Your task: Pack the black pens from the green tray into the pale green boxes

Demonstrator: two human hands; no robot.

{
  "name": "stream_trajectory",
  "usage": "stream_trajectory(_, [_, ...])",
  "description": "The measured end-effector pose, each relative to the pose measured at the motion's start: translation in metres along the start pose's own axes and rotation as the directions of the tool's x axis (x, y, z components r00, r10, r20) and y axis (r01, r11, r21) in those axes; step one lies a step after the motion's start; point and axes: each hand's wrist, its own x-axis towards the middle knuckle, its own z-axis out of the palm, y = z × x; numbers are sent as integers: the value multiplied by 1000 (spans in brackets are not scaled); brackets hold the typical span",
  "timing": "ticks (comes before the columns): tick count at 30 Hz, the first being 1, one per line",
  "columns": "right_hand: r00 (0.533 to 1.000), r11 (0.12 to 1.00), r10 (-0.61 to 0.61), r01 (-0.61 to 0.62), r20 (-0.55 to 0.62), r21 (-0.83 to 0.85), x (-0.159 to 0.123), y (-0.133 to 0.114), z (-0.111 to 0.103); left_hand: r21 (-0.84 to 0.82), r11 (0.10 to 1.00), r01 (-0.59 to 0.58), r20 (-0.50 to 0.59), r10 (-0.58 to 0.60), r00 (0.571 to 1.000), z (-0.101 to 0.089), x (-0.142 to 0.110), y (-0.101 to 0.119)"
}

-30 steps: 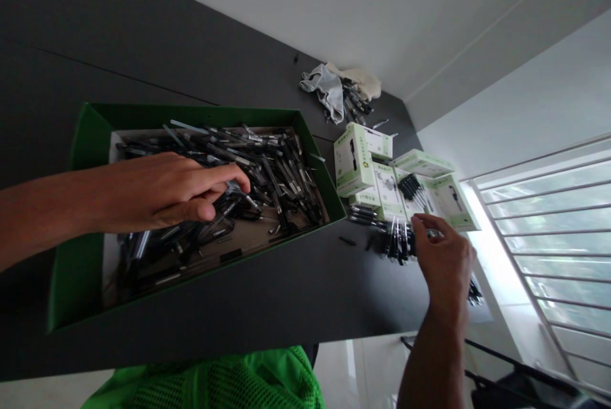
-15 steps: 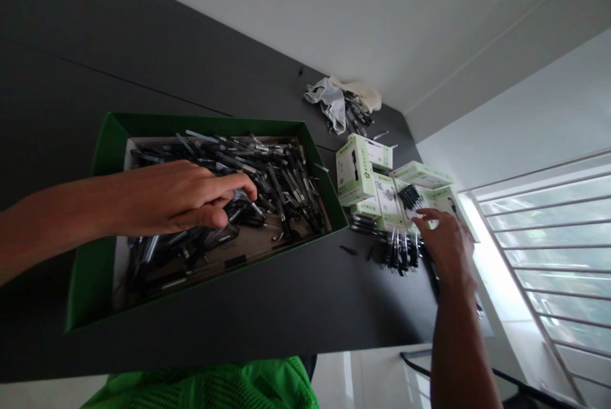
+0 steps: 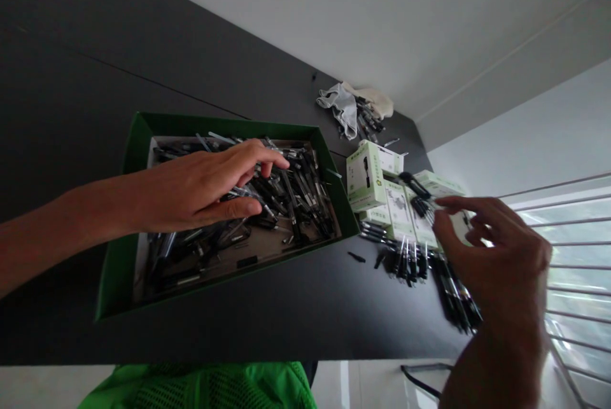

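Observation:
Over the green box (image 3: pixel 352 213) my left hand (image 3: pixel 224 183) reaches with thumb and fingers apart, and nothing shows in its grasp. Below it lie many loose black and clear pens (image 3: pixel 298 193). At the right, my right hand (image 3: pixel 491 250) pinches a pen (image 3: pixel 415 186) between thumb and index finger. The pen's dark end points away from me, toward the white-and-green cartons (image 3: pixel 365 175). Beneath this hand, rows of pens (image 3: pixel 405 263) lie against the cartons, and another bundle of pens (image 3: pixel 458 301) lies near the table's right end.
A grey-and-cream pair of cloths (image 3: pixel 341 103) lies with more pens at the back by the wall. Two small black pieces (image 3: pixel 356 257) rest on the dark table (image 3: pixel 305 307). A green mesh garment (image 3: pixel 205 387) shows at the bottom, and a barred window stands at right.
My right hand has lifted from the cartons toward me and now shows a pen in its pinch. My left hand has shifted right and spread its fingers. The view has turned slightly.

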Motion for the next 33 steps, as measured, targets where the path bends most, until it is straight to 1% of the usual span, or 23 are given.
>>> stream_trajectory(1, [991,989,-120,116,50,88,5,-20,-5,5,1000,-20,-41,20,999,0,0,-1])
stream_trajectory(2, [962,958,-256,239,97,158,11,-40,-7,10,1000,-29,-66,30,997,0,0,-1])
stream_trajectory(3, [913,913,-378,341,151,224,18,-59,-6,14,999,-34,-76,35,996,0,0,-2])
stream_trajectory(5, [801,813,-560,483,212,325,32,-90,0,17,999,-50,-63,51,997,1,0,-3])
stream_trajectory(6, [746,763,-627,527,227,375,40,-103,6,18,998,-61,-51,62,997,2,0,-4])
stream_trajectory(8, [664,685,-709,568,237,457,54,-123,18,29,995,-92,-18,93,996,4,0,-6])
stream_trajectory(10, [628,641,-744,578,226,505,65,-136,27,73,992,-99,-7,100,995,5,0,-7])
stream_trajectory(11, [631,636,-745,576,215,514,69,-141,31,103,991,-83,-15,85,996,6,1,-7])
stream_trajectory(12, [649,644,-733,567,202,514,72,-144,33,129,990,-54,-35,59,998,5,1,-6])
stream_trajectory(13, [682,664,-707,549,188,507,74,-146,34,140,990,-18,-67,28,997,4,1,-5])
stream_trajectory(15, [771,742,-612,481,179,467,77,-146,35,92,995,33,-127,-21,992,1,3,0])
stream_trajectory(16, [808,790,-555,437,200,429,78,-144,36,56,998,43,-148,-34,988,0,4,2])
stream_trajectory(17, [828,836,-504,396,245,380,79,-141,37,21,999,44,-157,-40,987,-2,4,4])
stream_trajectory(18, [831,875,-461,366,311,318,80,-137,39,-8,999,43,-156,-44,987,-3,5,5])
stream_trajectory(19, [819,904,-422,347,390,249,81,-133,42,-31,999,42,-143,-46,989,-4,5,6])
stream_trajectory(21, [749,930,-359,340,556,142,84,-124,48,-62,997,34,-91,-40,995,-5,5,7])
stream_trajectory(23, [634,933,-325,336,702,129,86,-119,53,-76,997,13,-11,-14,1000,-4,5,5])
stream_trajectory(26, [405,927,-323,316,855,200,84,-118,58,-68,998,-7,144,16,989,2,5,1])
stream_trajectory(27, [353,926,-309,322,883,195,82,-120,60,-58,998,-4,191,15,981,4,4,0])
stream_trajectory(28, [326,925,-286,341,901,170,79,-122,61,-48,999,-3,229,14,973,7,4,-1])
stream_trajectory(29, [326,921,-259,368,909,131,76,-125,63,-39,999,-6,255,15,967,9,3,-2])
stream_trajectory(30, [348,913,-235,399,908,84,73,-127,65,-30,999,-10,271,18,962,10,3,-3])
stream_trajectory(33, [460,893,-213,449,862,-19,67,-127,71,-9,1000,-15,294,17,956,13,0,-6])
